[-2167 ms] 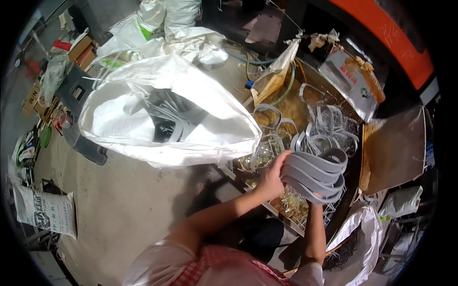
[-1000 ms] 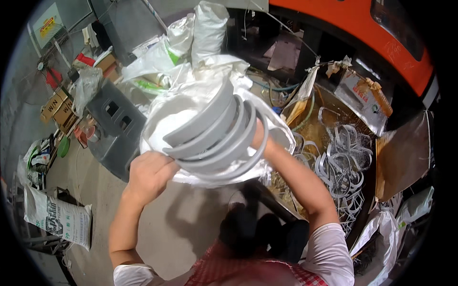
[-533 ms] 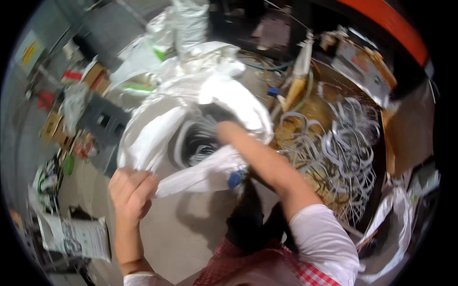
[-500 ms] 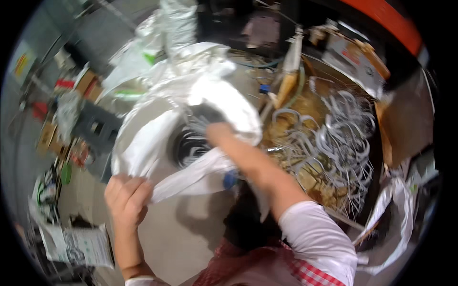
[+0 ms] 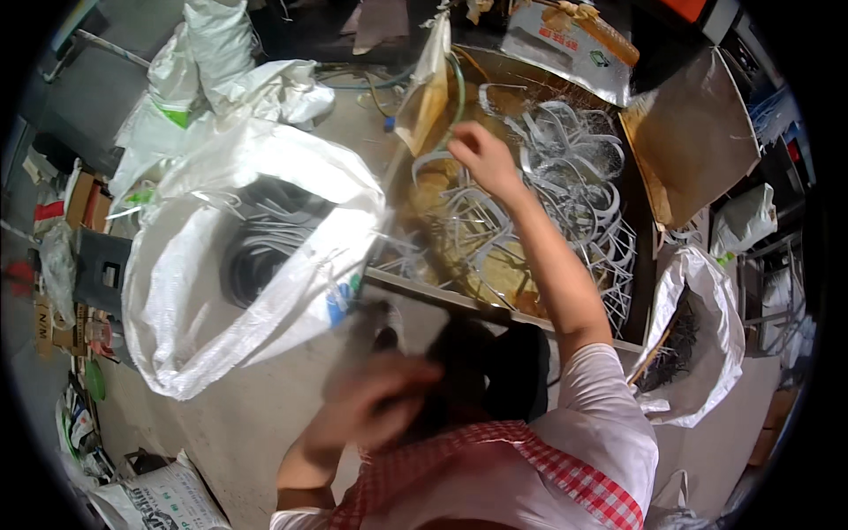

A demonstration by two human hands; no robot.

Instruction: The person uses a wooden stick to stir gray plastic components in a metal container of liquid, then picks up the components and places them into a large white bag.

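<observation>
My right hand [image 5: 484, 161] is over the left part of a wide tank [image 5: 495, 311] of brownish water. Its fingers are curled in, and nothing shows in them. Curved grey plastic strips [image 5: 587, 190] lie tangled in the tank, right of and below that hand. To the left stands a white woven sack [image 5: 190, 349], its mouth wide, with a stack of similar grey strips [image 5: 274, 225] inside. My left hand [image 5: 380, 402] hovers in front of my body, to the right of the sack and apart from it. Motion smears its fingers.
Another white sack [image 5: 715, 362] with dark scraps stands right of the tank. Full white sacks [image 5: 221, 53] stand at the far left. A grey plastic case [image 5: 102, 269] and cartons line the left side. A cardboard sheet [image 5: 693, 141] leans at the tank's right edge.
My right hand has come out of the sack and moved right over the tank. My left hand has let go of the sack's rim and moved right, toward my body. The view has shifted right.
</observation>
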